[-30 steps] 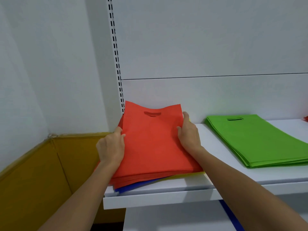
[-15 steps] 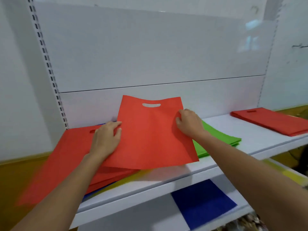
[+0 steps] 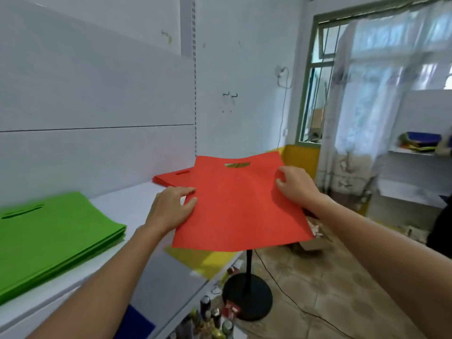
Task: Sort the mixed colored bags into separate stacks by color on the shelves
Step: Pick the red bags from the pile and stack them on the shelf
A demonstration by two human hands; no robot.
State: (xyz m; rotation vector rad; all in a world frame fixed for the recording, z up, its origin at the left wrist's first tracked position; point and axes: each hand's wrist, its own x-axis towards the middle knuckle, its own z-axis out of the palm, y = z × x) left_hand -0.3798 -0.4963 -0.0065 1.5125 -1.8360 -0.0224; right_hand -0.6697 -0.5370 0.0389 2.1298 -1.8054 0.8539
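Between both hands, a flat red non-woven fabric bag with a die-cut handle slot (image 3: 239, 206) is held up in the air. The left hand (image 3: 171, 209) pinches its left edge, thumb on top. The right hand (image 3: 296, 187) grips the right edge with curled fingers. Both hands are closed on the bag. It lies nearly level, handle slot at the far edge, near edge sagging a little. It hangs over the right end of the white shelf board (image 3: 137, 204) and touches nothing but the hands. Just behind it at the back of the shelf sits a low stack of matching red bags (image 3: 171, 177), partly hidden by the held bag. Farther left on the same shelf, well apart from the red stack, lies a thicker stack of bright green bags (image 3: 49, 228). Below the held bag a yellow bag (image 3: 203, 261) shows on a lower level, and a dark blue bag (image 3: 137, 324) shows at the bottom edge. On the floor to the right is a black round-based stand (image 3: 247, 299), with small bottles (image 3: 208, 314) beside it, blurred. A green-framed window (image 3: 315, 94) is in the far wall.
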